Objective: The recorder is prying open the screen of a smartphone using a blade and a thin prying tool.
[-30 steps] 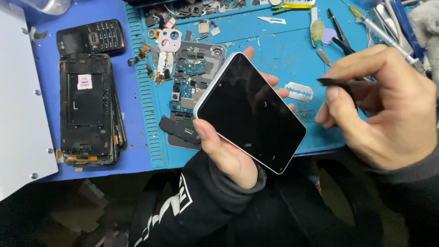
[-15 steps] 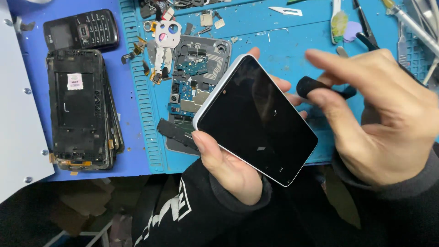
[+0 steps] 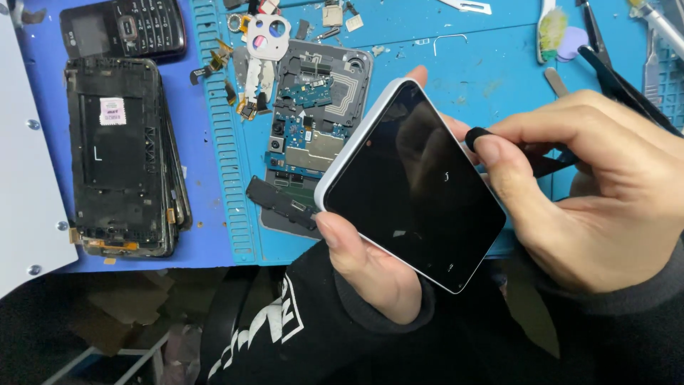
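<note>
Above the blue mat (image 3: 463,64), left hand (image 3: 370,267) grips a white-edged phone (image 3: 410,185); right hand (image 3: 605,192) pinches a black tool (image 3: 476,134).

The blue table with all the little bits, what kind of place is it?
Most likely a phone repair bench. A blue work mat holds an opened phone with its green circuit board showing, stripped black phone frames lie stacked, and the left hand holds a white-edged, black-screened phone.

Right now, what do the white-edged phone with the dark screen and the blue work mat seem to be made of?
The white-edged phone with the dark screen, held in the left hand, seems glossy glass in front, since it mirrors the fingers; its matte white rim looks like plastic. The blue work mat looks like matte rubber or silicone, with moulded ridges.
</note>
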